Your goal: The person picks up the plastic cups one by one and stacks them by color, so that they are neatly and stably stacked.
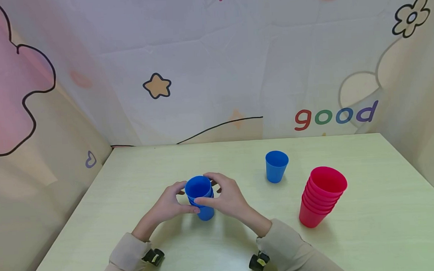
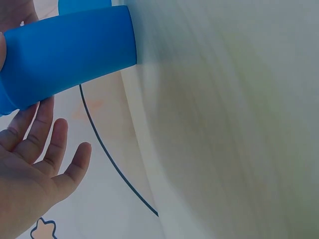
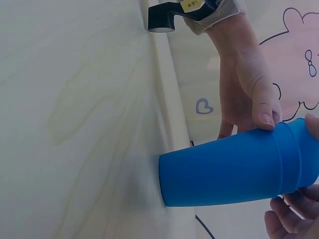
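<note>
A small stack of nested blue cups (image 1: 205, 213) stands on the table in front of me, its rims close together near the top. My left hand (image 1: 168, 205) holds the stack from the left, thumb in front and fingers behind. From the other side, my right hand (image 1: 229, 194) grips the uppermost cup near its rim, with the thumb across the front. In the right wrist view, the left thumb presses the blue stack (image 3: 219, 172) just below the rims. Some fingertips of both hands are hidden behind the cups.
A single blue cup (image 1: 276, 167) stands upright farther back, to the right of the hands. Closer on the right is a tall stack of several pink-red cups (image 1: 314, 212). A printed cloth (image 1: 215, 79) hangs behind the pale table (image 1: 139, 166).
</note>
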Demonstrator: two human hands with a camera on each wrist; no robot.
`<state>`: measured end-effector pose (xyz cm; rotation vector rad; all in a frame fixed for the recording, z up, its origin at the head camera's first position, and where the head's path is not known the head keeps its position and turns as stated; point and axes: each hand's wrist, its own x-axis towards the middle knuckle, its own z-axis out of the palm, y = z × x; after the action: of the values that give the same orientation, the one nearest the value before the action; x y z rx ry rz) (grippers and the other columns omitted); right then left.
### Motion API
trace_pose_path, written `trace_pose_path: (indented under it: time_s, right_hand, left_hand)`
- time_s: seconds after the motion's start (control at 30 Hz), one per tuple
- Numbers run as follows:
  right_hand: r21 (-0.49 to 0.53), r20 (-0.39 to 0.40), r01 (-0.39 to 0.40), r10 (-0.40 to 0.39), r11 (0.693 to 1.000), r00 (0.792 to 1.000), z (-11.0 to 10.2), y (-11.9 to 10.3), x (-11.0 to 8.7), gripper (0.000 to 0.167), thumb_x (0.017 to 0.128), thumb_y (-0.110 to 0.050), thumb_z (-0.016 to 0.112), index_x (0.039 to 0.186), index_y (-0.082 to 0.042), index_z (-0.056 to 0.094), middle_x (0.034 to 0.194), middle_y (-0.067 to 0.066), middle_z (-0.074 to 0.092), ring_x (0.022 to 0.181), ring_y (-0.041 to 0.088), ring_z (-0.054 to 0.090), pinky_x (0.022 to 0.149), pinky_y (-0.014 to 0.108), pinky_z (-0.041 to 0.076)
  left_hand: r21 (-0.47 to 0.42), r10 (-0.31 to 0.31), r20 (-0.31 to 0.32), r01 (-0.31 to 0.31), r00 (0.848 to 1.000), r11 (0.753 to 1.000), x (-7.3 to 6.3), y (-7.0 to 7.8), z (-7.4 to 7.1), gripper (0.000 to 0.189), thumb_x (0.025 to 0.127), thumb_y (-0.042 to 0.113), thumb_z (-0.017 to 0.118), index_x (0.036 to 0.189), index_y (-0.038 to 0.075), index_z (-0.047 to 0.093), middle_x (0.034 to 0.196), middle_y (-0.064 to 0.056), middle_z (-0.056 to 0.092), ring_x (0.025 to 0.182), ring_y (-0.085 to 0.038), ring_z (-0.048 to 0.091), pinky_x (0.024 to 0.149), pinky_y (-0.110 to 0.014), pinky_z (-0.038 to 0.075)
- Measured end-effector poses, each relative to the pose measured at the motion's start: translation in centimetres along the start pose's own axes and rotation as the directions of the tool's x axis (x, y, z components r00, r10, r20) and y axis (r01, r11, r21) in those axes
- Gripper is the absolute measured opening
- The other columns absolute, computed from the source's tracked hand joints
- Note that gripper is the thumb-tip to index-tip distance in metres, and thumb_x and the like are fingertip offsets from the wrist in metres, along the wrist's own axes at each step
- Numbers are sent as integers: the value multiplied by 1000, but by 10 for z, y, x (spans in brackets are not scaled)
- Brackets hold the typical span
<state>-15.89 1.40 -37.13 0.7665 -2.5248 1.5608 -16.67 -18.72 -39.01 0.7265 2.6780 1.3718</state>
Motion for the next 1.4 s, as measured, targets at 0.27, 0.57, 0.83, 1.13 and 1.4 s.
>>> trace_pose_path:
  time_s: [0.27, 0.57, 0.83, 1.13, 1.4]
  right_hand:
    - [-32, 7, -23, 23, 999, 1000, 1, 2, -3, 60, 73, -32, 76, 122, -7, 53, 115, 7, 58, 96, 22, 55, 70, 34, 48]
    - [-26, 11, -18, 18, 1000, 1000, -3, 2, -3, 62, 73, -33, 75, 124, -6, 51, 118, 9, 57, 99, 25, 55, 73, 38, 49]
    - [13, -33, -58, 58, 998, 998, -13, 1, -5, 61, 75, -32, 74, 126, -7, 51, 116, 7, 58, 102, 24, 54, 78, 42, 48]
    - [28, -86, -106, 108, 994, 990, -26, 6, -9, 59, 76, -31, 73, 126, -10, 52, 116, 5, 58, 102, 23, 54, 79, 41, 48]
    - [14, -120, -152, 152, 988, 981, -35, 12, -11, 57, 77, -31, 72, 126, -9, 52, 117, 6, 58, 103, 23, 54, 80, 37, 48]
  left_hand:
    - [25, 15, 3, -15, 1000, 1000, -1, -1, -1, 58, 70, 21, 79, 119, 4, 54, 114, -8, 60, 107, -28, 50, 87, -54, 40]
    - [32, 26, 3, -26, 1000, 999, -1, -1, -1, 57, 70, 22, 79, 119, 4, 54, 114, -8, 60, 107, -28, 50, 86, -53, 40]
    - [24, 6, -7, -6, 1000, 1000, -2, 0, 0, 61, 70, 24, 79, 122, 4, 52, 118, -9, 58, 111, -29, 48, 87, -53, 40]
    - [-65, 67, -26, -69, 997, 995, -4, 0, -5, 66, 77, 20, 73, 132, 6, 41, 128, -12, 49, 116, -30, 45, 89, -50, 41]
    - [-177, 137, -39, -142, 990, 974, -4, 2, -5, 55, 87, 11, 61, 136, 7, 36, 135, -15, 43, 119, -32, 44, 92, -46, 41]
